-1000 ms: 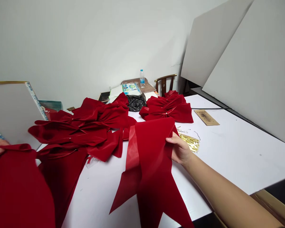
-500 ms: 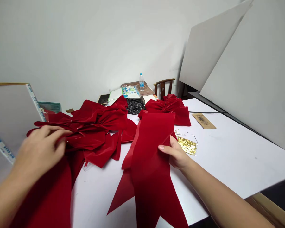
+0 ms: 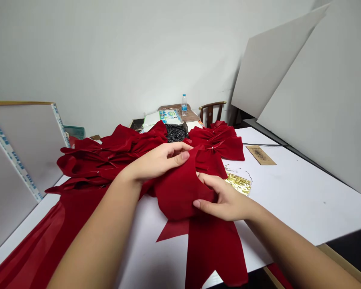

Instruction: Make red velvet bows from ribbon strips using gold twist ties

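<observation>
A wide red velvet ribbon (image 3: 180,188) is looped over on itself above the table, its notched tails hanging toward the front edge. My left hand (image 3: 165,158) pinches the upper edge of the loop between thumb and fingers. On the right side, my right hand (image 3: 218,196) grips the same ribbon, with its thumb in front and its fingers tucked inside the fold. Gathered red bows (image 3: 108,160) lie piled behind my left forearm. More red bows (image 3: 219,144) sit just beyond my right hand. Some fingertips are hidden by the cloth.
Gold twist ties (image 3: 239,184) lie right of the ribbon, with a brown cardboard piece (image 3: 261,155) farther off. A black plastic bag (image 3: 177,132), a water bottle (image 3: 184,105) and a wooden chair (image 3: 210,112) are at the back. White panels (image 3: 27,140) stand at left.
My left hand has moved right from the bow pile onto the ribbon. The ribbon's upper end has been folded down into a loop, and my right hand still holds it.
</observation>
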Available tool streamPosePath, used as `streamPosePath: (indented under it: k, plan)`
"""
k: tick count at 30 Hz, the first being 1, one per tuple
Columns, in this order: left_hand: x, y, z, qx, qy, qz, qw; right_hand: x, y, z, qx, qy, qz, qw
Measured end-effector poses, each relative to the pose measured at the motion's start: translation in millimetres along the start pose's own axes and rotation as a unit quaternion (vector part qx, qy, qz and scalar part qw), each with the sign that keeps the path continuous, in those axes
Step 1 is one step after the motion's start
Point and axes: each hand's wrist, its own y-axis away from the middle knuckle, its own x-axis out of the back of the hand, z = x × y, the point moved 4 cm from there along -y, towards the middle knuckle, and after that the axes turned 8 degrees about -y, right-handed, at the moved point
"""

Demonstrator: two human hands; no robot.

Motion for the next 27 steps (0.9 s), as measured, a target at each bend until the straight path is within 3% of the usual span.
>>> streamPosePath:
  k: [7, 10, 13, 18, 23, 27]
  plan:
    - [5.5, 7.8, -18.0, -0.036, 0.138, 0.014, 0.99, 23.3, 10.7, -10.9, -0.041, -0.03, 0.082, 0.995]
    - [15.6, 11.0, -19.3, -0.046, 0.133, 0.11, 0.984, 29.4, 14.2, -8.6, -0.072, -0.052, 0.121, 0.989]
    - [28.8, 20.1, -12.1, -0.044, 0.079, 0.218, 0.972, 27.9, 20.8, 2.8, -0.124, -0.06, 0.087, 0.987]
    - [48.6, 41.8, 0.1, -0.046, 0.015, 0.341, 0.939, 22.3, 39.3, 31.8, -0.202, 0.025, -0.051, 0.978]
    - [65.9, 54.1, -6.4, -0.035, 0.007, 0.411, 0.911, 28.3, 48.7, 49.3, -0.225, -0.02, -0.037, 0.973]
    - [70.9, 64.4, -3.1, -0.039, -0.009, 0.476, 0.878, 46.3, 48.4, 33.2, -0.211, 0.017, -0.016, 0.977]
